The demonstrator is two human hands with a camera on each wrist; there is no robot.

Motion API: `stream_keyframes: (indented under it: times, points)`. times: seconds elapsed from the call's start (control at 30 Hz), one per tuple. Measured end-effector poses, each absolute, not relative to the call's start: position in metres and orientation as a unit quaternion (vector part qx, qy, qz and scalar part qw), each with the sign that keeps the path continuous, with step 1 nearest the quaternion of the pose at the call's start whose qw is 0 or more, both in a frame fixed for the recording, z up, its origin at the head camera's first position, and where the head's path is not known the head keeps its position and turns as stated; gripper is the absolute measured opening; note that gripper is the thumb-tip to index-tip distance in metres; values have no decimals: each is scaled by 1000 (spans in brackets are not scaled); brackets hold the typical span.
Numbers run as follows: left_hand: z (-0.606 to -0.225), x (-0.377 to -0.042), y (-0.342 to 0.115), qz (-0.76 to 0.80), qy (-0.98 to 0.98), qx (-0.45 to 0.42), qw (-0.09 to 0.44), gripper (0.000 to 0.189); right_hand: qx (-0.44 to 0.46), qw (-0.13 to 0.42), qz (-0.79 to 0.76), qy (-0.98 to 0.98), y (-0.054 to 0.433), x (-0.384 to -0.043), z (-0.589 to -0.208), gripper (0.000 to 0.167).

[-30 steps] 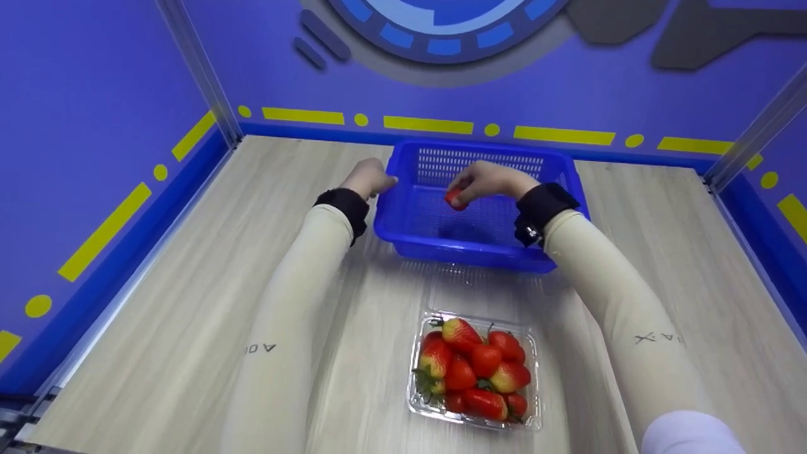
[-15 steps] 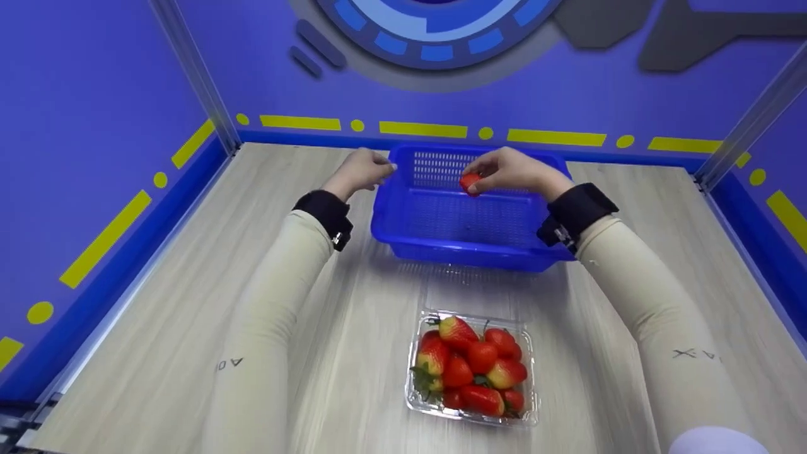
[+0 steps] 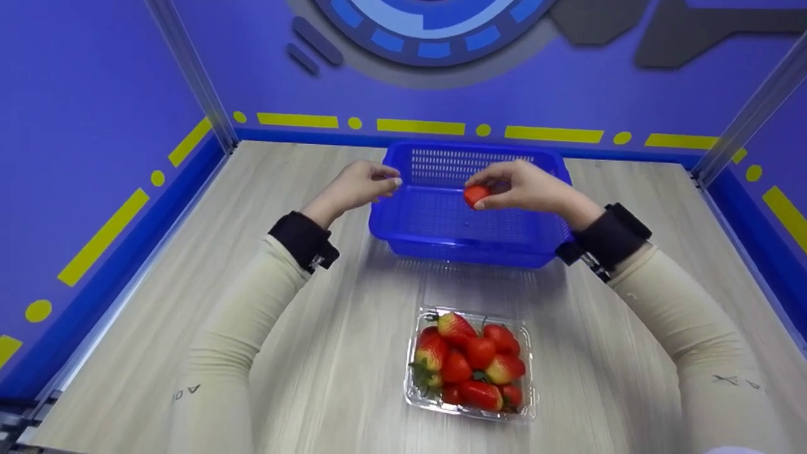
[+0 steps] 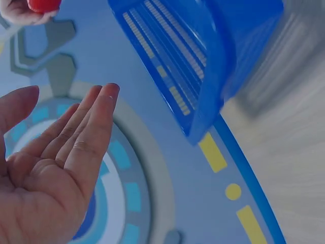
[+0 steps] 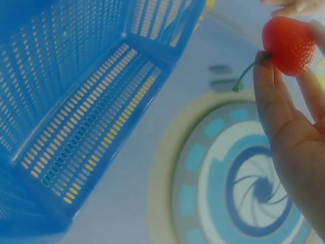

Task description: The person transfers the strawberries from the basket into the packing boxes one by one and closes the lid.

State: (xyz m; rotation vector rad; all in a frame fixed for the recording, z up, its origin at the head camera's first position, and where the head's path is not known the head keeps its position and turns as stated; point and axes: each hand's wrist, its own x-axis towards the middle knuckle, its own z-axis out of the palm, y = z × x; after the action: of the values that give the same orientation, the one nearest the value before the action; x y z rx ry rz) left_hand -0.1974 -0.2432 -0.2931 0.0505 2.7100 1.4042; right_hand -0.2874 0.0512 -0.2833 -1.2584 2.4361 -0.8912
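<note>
Between thumb and fingertips my right hand (image 3: pixel 526 186) pinches a red strawberry (image 3: pixel 476 196) above the blue plastic basket (image 3: pixel 463 241). The right wrist view shows that strawberry (image 5: pixel 290 46) with a thin green stem hanging from it. At the basket's left side is my left hand (image 3: pixel 359 184), its fingers extended and holding nothing. In the left wrist view the left hand (image 4: pixel 56 162) is apart from the basket (image 4: pixel 213 61), palm showing. Nearer to me, a clear plastic punnet (image 3: pixel 435 408) holds several strawberries (image 3: pixel 481 353).
The basket stands on a pale wood-grain table (image 3: pixel 302 353) near the back wall (image 3: pixel 403 88). Blue panels with yellow marks enclose the left, back and right sides. The punnet sits between my forearms.
The right hand has risen from inside the basket and shifted right with the strawberry still pinched. My left hand has turned and its fingers have straightened off the basket's rim.
</note>
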Motion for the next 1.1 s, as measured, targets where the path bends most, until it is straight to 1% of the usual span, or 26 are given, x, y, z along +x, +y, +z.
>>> stream_keyframes:
  times: [0.17,0.3,0.37,0.53,0.67,0.87,1.1]
  points:
    - [-300,-180,-230,441,894,46,65,46,-484,114,-308,811,68,-262,-289,36]
    - [-304,-165,-223,412,906,73,67,45,-511,108,-307,796,78,-243,-293,34]
    - [-304,-158,-219,404,908,85,67,45,-529,96,-297,789,82,-233,-296,33]
    - [-306,-142,-211,414,901,100,81,44,-571,68,-276,770,91,-213,-308,31]
    - [-309,-130,-206,432,890,116,87,43,-590,58,-269,759,98,-201,-320,31]
    - [-317,-114,-205,425,890,139,89,43,-603,56,-265,750,107,-186,-336,33]
    - [-330,-99,-207,423,890,144,92,42,-630,60,-269,726,111,-167,-352,32]
